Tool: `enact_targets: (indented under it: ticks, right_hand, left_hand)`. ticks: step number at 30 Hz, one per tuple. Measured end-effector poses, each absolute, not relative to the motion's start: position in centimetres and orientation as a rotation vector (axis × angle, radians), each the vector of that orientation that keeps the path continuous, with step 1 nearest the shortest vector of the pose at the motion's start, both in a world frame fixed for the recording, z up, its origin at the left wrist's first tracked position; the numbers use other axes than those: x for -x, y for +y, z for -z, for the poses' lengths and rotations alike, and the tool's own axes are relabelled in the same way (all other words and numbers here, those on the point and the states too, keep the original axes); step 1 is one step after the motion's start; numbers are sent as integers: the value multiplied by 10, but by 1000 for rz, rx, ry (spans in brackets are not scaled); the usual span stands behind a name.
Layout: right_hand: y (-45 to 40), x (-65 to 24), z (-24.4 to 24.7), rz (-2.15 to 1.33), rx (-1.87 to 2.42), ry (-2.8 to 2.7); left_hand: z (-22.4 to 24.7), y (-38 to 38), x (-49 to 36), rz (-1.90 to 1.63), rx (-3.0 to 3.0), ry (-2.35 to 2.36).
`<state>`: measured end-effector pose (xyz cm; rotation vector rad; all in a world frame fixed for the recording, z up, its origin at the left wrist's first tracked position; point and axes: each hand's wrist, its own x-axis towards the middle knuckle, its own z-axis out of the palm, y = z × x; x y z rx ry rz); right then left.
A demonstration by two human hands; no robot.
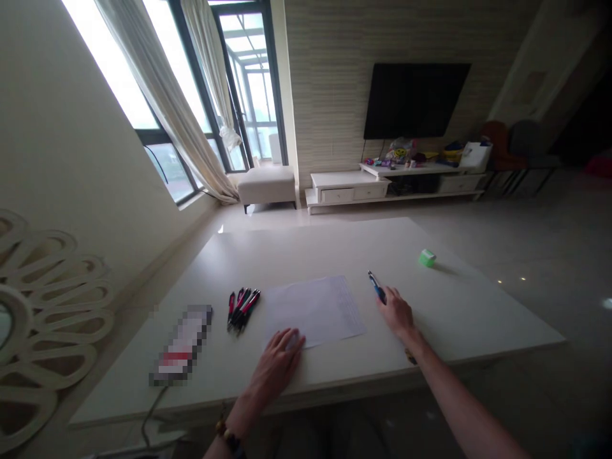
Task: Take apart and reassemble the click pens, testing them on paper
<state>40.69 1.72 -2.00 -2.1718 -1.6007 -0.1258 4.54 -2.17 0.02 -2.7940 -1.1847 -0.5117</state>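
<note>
A sheet of white paper (310, 311) lies on the white table (306, 248). At its lower left edge rests my left hand (278, 358), fingers curled and closed around something small and pale that I cannot make out. To the right of the sheet, my right hand (398, 313) is closed on a blue pen (376, 287), which points up and away from me. Left of the paper is a loose bunch of pens (243, 309), mostly black and red.
A pixelated device (184, 344) with a cable lies at the table's left side. Toward the far right stands a small green-and-white box (427, 257). Beyond the table are a bench (266, 185), a low TV cabinet (349, 181) and a wall television (415, 100).
</note>
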Motion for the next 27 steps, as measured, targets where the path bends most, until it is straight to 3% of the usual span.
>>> enact_targets:
  ticks: [6,19,27]
  right_hand:
    - [-14,-409,35,165,2170,-1503]
    - [11,-407,36,180,2186,-1468]
    - [6,-408,38,243,2135,-1431]
  left_hand:
    - [1,-13,-60,601,2783,-1239]
    - [1,-11,-57,518,2765,-1240]
    - [-9,18,-10,734,1861,-1964]
